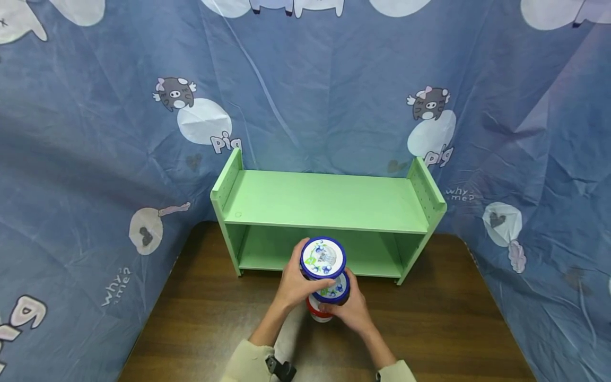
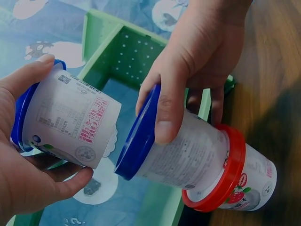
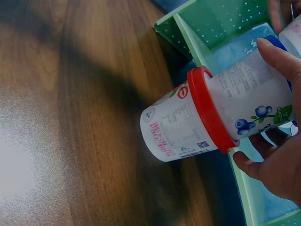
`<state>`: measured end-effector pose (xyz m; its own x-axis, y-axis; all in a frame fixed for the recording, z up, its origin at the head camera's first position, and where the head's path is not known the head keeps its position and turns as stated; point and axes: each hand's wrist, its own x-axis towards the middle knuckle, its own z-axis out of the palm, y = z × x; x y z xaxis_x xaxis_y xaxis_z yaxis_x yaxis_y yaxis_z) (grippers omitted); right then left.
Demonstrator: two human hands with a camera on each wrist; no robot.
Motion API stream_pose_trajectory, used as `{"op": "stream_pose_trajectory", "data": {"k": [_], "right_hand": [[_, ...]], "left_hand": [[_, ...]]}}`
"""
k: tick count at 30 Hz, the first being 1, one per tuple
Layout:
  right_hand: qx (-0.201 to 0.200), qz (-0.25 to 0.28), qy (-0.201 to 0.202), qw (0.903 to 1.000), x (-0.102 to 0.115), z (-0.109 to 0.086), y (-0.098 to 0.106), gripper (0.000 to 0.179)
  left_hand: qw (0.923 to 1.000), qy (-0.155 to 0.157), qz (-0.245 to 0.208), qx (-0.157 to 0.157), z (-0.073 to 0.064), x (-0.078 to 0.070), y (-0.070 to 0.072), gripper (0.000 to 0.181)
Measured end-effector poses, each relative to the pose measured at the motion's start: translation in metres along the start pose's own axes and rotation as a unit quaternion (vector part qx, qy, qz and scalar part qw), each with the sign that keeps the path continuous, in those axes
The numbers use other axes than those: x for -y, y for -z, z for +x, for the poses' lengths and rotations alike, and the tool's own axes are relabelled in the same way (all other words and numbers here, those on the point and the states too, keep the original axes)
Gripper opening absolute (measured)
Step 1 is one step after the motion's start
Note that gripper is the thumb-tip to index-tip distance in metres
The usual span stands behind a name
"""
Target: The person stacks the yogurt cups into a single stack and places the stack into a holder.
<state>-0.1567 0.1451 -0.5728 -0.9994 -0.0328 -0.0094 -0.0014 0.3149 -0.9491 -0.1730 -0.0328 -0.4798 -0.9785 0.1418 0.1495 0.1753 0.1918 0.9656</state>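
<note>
My left hand [image 1: 294,284] grips a white yogurt tub with a blue lid [image 1: 323,258], blueberries printed on its label. In the left wrist view that tub [image 2: 70,117] is apart from the others, its base facing the second tub. My right hand [image 1: 354,307] holds another blue-lidded blueberry tub [image 3: 254,89] near its lid, thumb on one side and fingers on the other. Under that second tub stands a red-lidded strawberry tub [image 3: 176,120] on the wooden table; the blue-lidded tub's base meets its red lid. From the head view the red-lidded tub [image 1: 321,317] is mostly hidden.
A green two-tier shelf [image 1: 324,201] stands at the back of the brown wooden table [image 1: 444,329], just beyond the hands. Behind it and at both sides hangs a blue curtain [image 1: 324,95] with pig prints.
</note>
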Motion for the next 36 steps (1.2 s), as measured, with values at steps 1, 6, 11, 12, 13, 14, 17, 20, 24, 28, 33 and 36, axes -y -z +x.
{"op": "stream_pose_trajectory", "data": {"k": [1,6,11,12,13,14,17,20,24,28,33,36], "right_hand": [[0.001,0.0,0.001,1.0,0.0,0.0,0.0,0.104],[-0.005,-0.004,0.004,1.0,-0.002,0.001,-0.001,0.108],[-0.01,0.001,0.011,0.9999,-0.004,0.001,-0.001,0.108],[-0.009,0.003,0.012,0.9999,-0.004,0.001,-0.001,0.108],[-0.008,0.004,0.013,0.9999,-0.004,0.001,0.0,0.108],[-0.007,0.006,0.013,0.9999,-0.004,0.001,0.0,0.108],[-0.007,0.011,0.016,0.9998,-0.003,0.0,-0.001,0.108],[-0.008,0.014,0.02,0.9997,-0.003,0.0,-0.001,0.107],[-0.006,0.017,0.018,0.9997,-0.003,0.0,-0.001,0.105],[-0.005,0.017,0.013,0.9998,-0.002,-0.001,0.0,0.104],[-0.005,0.023,0.014,0.9996,-0.004,0.0,0.0,0.103],[-0.005,0.028,0.015,0.9995,-0.005,0.001,0.0,0.103]], "left_hand": [[1.0,0.001,0.0,0.003,0.0,0.0,-0.001,0.105],[0.9999,0.002,0.007,0.013,0.0,0.002,-0.006,0.106],[0.9998,0.006,0.002,0.017,0.0,0.001,-0.009,0.107],[0.9998,0.008,0.001,0.018,0.0,0.001,-0.009,0.107],[0.9998,0.008,0.001,0.018,0.0,0.002,-0.01,0.107],[0.9998,0.008,0.002,0.02,0.0,0.002,-0.01,0.106],[0.9997,0.002,0.006,0.023,0.001,0.004,-0.011,0.106],[0.9994,-0.012,0.024,0.023,0.0,0.007,-0.012,0.105],[0.9989,-0.019,0.036,0.024,0.0,0.009,-0.013,0.104],[0.9992,0.0,0.026,0.029,0.0,0.009,-0.013,0.106],[0.9981,0.016,0.043,0.04,0.002,0.01,-0.014,0.107],[0.9974,0.025,0.048,0.048,0.003,0.01,-0.014,0.108]]}}
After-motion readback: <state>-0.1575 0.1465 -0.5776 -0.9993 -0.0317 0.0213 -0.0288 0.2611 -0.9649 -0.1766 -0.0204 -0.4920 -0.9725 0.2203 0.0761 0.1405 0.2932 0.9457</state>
